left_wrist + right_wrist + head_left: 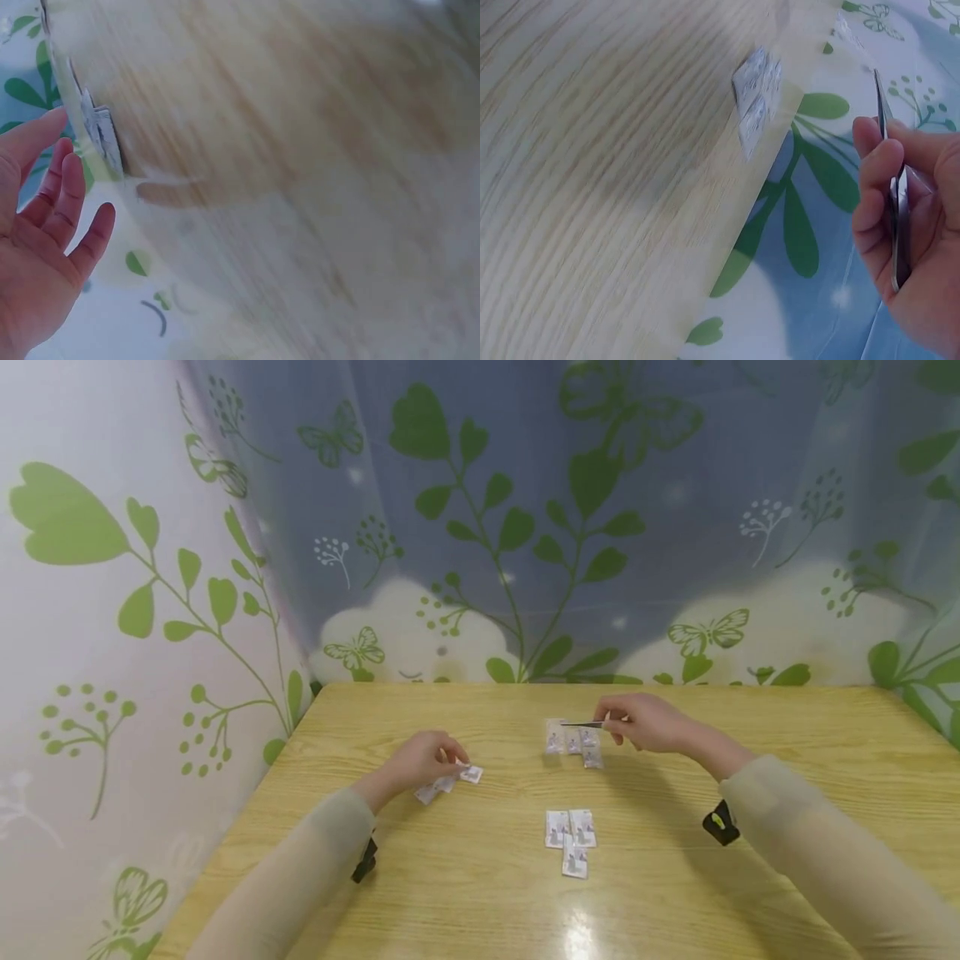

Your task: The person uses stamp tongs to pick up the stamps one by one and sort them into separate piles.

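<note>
My right hand (643,722) grips a pair of metal tweezers (898,202), fingers curled round them. At their tips a small whitish printed packet (847,37) shows, standing off from the other packets in the right wrist view. A cluster of similar packets (588,750) lies just below the tweezers in the head view. My left hand (423,760) is over the left part of the table, beside a small overlapping row of packets (444,783). In the left wrist view its fingers (94,240) are spread and loosely bent, with nothing between them, close to those packets (105,139).
A third group of packets (576,860) lies nearer the front of the wooden table (450,893). A patterned curtain (480,552) hangs behind the table's back edge, and a similar cloth (82,635) covers the left side.
</note>
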The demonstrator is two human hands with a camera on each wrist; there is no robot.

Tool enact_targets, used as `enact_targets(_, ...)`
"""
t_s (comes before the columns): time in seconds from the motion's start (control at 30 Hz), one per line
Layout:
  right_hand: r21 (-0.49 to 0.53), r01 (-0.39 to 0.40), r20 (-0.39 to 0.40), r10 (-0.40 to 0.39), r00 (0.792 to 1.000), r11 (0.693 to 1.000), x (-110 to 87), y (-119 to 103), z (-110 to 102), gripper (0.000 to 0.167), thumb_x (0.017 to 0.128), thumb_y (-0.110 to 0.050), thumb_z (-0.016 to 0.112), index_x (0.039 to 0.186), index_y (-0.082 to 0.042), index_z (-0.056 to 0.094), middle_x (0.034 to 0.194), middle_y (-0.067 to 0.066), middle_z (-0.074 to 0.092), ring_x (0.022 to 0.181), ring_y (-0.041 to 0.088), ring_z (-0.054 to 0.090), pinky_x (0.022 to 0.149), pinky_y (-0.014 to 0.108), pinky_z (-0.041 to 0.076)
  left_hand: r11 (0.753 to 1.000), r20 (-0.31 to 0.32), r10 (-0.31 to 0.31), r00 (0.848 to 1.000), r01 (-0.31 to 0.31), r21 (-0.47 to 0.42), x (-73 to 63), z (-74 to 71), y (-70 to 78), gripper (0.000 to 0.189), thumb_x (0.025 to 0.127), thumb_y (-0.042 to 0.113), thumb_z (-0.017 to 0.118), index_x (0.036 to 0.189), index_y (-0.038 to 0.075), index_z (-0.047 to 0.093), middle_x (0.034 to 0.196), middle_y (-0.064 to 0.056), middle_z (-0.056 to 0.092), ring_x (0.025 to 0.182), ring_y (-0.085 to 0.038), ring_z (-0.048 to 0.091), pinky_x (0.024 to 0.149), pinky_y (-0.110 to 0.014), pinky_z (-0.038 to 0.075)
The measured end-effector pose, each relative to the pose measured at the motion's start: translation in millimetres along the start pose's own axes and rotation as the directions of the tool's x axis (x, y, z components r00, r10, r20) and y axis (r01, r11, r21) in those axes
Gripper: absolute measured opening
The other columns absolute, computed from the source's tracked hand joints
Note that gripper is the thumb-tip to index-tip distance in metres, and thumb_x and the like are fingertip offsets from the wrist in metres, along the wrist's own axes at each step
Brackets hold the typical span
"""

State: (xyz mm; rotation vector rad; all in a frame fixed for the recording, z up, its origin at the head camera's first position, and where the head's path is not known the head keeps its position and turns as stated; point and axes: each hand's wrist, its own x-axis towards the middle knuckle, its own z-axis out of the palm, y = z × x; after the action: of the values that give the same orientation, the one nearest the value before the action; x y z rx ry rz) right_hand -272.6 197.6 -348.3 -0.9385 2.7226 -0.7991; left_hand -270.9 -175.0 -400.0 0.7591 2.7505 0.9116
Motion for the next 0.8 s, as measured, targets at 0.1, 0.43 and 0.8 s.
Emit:
enact_targets(0.1,0.018,-0.001,0.009,0.000,1.000,1.000,-2.7,1,-2,0.015,0.100,-0.005,0.050,0.111,-0.001,0.059,0.069,0.003,0.057,0.050,0.019,0.050,0.053,0.034,0.046,0.998,0.027,-0.058,0.998,0.057,0.031,-1.7,0.0,0.5,0.009,0.087,0.011,0.073,0.094,0.015,0.074,0.083,0.004,0.060,0.072,-0.012,0.056,0.061,-0.028,0.047)
enact_targets(0.43,0.091,-0.017,0.082,0.010,0.997,0.996,0.4,13,7,0.016,0.100,-0.005,0.050,0.113,0.001,0.059,0.072,0.009,0.059,0.053,0.024,0.052,0.056,0.034,0.046,0.994,0.052,-0.069,0.996,0.064,0.090,1.2,1.6,-1.3,0.008,0.085,0.013,0.074,0.091,0.018,0.072,0.079,0.007,0.062,0.071,-0.011,0.056,0.065,-0.028,0.047)
enact_targets(0.8,-0.015,-0.034,0.039,0.034,0.999,0.999,14.7,36,22,0.014,0.098,-0.003,0.052,0.108,-0.001,0.061,0.066,0.002,0.058,0.051,0.016,0.052,0.056,0.032,0.047,0.992,0.066,-0.085,0.994,0.079,0.096,5.2,4.4,0.5,0.007,0.085,0.013,0.074,0.091,0.017,0.073,0.078,0.006,0.062,0.070,-0.012,0.055,0.065,-0.028,0.046)
